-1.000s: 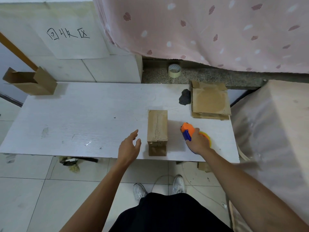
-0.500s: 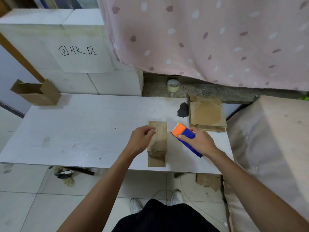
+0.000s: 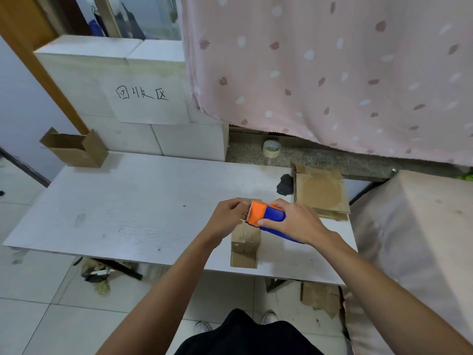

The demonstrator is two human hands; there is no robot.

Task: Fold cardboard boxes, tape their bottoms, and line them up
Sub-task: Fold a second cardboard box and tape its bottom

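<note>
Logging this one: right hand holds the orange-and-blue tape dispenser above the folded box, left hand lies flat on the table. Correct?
No. The head view shows the left hand off the table, pinching at the toothed orange end of the tape dispenser. The right hand does hold it above the folded box.

The right hand (image 3: 294, 221) has lifted the tape dispenser (image 3: 266, 216) over the box (image 3: 244, 242); the left hand (image 3: 227, 216) now pinches its toothed edge.
</note>
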